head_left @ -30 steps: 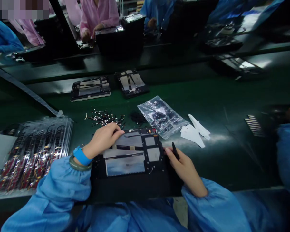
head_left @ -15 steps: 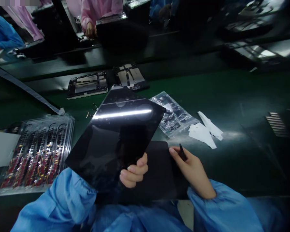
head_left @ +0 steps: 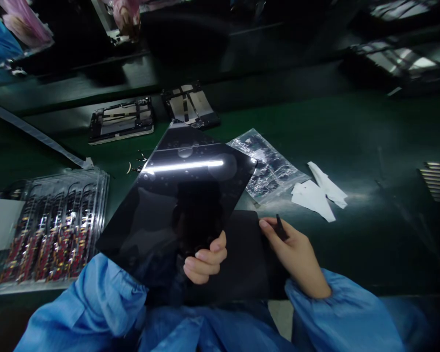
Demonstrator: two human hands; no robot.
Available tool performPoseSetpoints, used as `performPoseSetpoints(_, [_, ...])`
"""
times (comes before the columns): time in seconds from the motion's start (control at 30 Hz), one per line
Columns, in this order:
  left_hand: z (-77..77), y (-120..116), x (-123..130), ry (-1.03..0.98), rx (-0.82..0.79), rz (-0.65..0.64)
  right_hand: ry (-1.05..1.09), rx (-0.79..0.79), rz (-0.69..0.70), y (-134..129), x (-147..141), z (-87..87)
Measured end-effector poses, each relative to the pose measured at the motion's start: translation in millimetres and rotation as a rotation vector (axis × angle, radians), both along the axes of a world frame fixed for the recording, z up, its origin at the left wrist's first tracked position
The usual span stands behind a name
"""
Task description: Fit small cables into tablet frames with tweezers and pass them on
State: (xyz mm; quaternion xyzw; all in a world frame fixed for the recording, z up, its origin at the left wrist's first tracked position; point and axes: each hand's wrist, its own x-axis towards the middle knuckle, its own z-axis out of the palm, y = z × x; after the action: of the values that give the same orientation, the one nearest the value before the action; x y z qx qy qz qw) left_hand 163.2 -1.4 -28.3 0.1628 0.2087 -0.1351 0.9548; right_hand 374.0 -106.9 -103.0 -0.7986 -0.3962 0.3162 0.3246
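My left hand (head_left: 207,259) is closed round the lower right edge of a glossy black tablet screen panel (head_left: 157,210), which tilts up toward me and reflects a bright light strip. Its thumb is hidden behind or under the panel. Below lies a matt black rectangular sheet or pad (head_left: 244,259), partly covered by the panel. My right hand (head_left: 297,254) rests at that pad's right edge, thumb near its corner. A slim black tool (head_left: 280,227) pokes up between its curled fingers; what kind it is I cannot make out.
A clear tray (head_left: 51,239) of ribbon-like parts stands left. Two opened tablet bodies (head_left: 122,122) (head_left: 190,105) lie beyond the panel. A clear plastic bag (head_left: 269,168) and white paper-like pieces (head_left: 313,199) lie to the right. Co-workers' sleeves (head_left: 25,24) show across the bench.
The camera view has shifted slightly, so the far bench sits higher in the picture. Both hands keep their holds; the panel's tilt is almost the same.
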Motion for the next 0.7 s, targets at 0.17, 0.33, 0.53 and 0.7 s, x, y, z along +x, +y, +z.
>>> performPoseSetpoints(0.17, [-4.1, 3.6, 0.2, -0.055, -0.072, -0.06, -0.026, 0.004, -0.006, -0.1, -0.6, 1.0])
performPoseSetpoints(0.33, [-5.4, 4.3, 0.1, -0.091, -0.137, -0.096, -0.029, -0.009, -0.007, 1.2, -2.2, 2.5])
performPoseSetpoints(0.53, [-9.2, 0.5, -0.6, -0.127, -0.155, -0.09, -0.072, 0.002, 0.008, 1.3, -3.6, 4.6])
performPoseSetpoints(0.7, [-5.7, -2.6, 0.4, 0.009, -0.115, -0.083, -0.072, 0.011, 0.032, 0.5, -3.5, 3.5])
